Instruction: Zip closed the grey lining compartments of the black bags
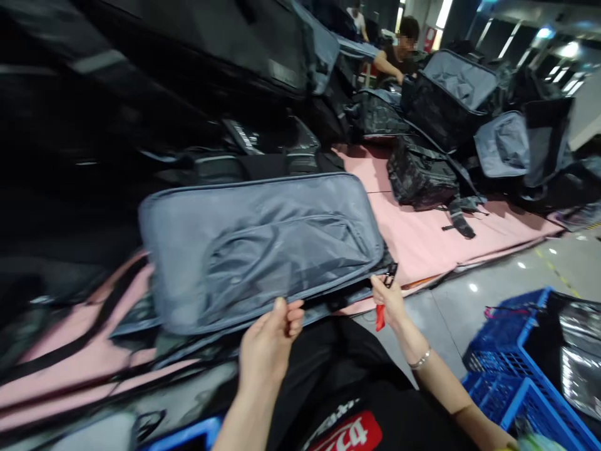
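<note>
An open black bag lies on the pink mat in front of me, its grey-lined flap [263, 247] facing up. My left hand [270, 341] pinches the near edge of this flap. My right hand [387, 300] grips the black zipper pull [390, 274] at the flap's right corner and also holds a small red tool [380, 318] in the palm. A bracelet sits on my right wrist.
Black bags are piled at the left and back [188, 56]. More camouflage and grey-lined bags [422, 175] lie on the pink mat [417, 238]. A seated person [399, 53] works at the far end. Blue crates [516, 369] stand on the floor at the right.
</note>
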`<action>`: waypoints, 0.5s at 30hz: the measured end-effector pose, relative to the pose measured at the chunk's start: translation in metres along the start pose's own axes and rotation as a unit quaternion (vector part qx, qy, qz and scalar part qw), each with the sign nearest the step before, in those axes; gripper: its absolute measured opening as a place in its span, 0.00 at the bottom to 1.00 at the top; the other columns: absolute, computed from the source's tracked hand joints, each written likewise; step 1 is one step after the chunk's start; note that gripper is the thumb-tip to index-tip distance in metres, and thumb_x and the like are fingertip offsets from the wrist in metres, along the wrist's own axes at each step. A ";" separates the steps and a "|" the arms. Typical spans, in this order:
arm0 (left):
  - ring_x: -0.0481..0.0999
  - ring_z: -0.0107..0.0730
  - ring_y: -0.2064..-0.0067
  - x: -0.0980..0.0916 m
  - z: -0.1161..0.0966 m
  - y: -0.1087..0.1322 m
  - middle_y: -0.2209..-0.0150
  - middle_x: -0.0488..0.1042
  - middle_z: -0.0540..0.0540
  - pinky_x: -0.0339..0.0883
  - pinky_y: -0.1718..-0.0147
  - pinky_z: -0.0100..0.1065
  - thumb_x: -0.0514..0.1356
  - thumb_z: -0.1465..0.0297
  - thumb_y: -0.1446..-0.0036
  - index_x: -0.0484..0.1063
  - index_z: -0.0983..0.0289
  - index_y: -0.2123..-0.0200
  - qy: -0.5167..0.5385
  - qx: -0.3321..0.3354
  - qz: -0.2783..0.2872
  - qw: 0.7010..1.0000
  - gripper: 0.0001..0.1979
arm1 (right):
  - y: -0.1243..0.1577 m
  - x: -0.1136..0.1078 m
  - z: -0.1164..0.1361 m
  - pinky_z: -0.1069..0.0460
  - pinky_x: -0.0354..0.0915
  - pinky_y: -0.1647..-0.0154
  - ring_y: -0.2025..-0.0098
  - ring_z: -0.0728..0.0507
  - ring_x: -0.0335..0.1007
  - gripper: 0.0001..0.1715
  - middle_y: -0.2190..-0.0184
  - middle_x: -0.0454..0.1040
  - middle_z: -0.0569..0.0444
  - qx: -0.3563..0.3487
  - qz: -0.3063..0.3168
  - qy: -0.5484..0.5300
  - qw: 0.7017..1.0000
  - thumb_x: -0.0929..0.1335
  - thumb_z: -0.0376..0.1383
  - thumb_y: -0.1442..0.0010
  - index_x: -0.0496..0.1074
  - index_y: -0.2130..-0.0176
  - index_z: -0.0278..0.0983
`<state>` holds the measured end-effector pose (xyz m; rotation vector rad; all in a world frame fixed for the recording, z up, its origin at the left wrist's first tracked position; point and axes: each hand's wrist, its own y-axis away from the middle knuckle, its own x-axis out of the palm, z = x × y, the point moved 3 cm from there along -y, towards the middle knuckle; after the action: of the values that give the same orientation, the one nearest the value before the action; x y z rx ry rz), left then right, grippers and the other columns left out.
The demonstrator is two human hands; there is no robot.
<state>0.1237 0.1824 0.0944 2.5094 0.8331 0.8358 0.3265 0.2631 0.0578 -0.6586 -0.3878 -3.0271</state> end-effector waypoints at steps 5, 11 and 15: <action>0.64 0.20 0.80 -0.001 0.012 0.017 0.79 0.72 0.55 0.55 0.80 0.23 0.66 0.51 0.61 0.73 0.71 0.71 -0.046 0.063 0.014 0.997 0.26 | 0.011 0.000 -0.005 0.60 0.37 0.87 0.85 0.58 0.37 0.29 0.86 0.46 0.69 0.006 0.006 0.001 1.000 0.77 0.43 0.61 0.55 0.77 0.37; 0.65 0.24 0.81 -0.008 0.014 0.020 0.78 0.74 0.59 0.54 0.80 0.27 0.63 0.48 0.59 0.73 0.70 0.72 -0.066 0.093 0.040 0.993 0.28 | 0.009 -0.018 -0.012 0.58 0.46 0.91 0.86 0.56 0.46 0.32 0.83 0.49 0.65 0.008 -0.038 0.067 0.997 0.79 0.39 0.66 0.52 0.79 0.38; 0.65 0.24 0.80 -0.023 0.013 0.020 0.77 0.74 0.58 0.53 0.79 0.27 0.60 0.46 0.58 0.72 0.70 0.72 -0.055 0.112 0.025 0.992 0.29 | 0.012 -0.028 -0.011 0.52 0.50 0.92 0.87 0.51 0.51 0.27 0.83 0.49 0.61 0.018 -0.003 0.155 0.988 0.77 0.46 0.65 0.57 0.80 0.41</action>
<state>0.1254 0.1505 0.0852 2.7537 0.8731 0.6445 0.3483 0.2483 0.0399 -0.1767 -0.4278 -3.0467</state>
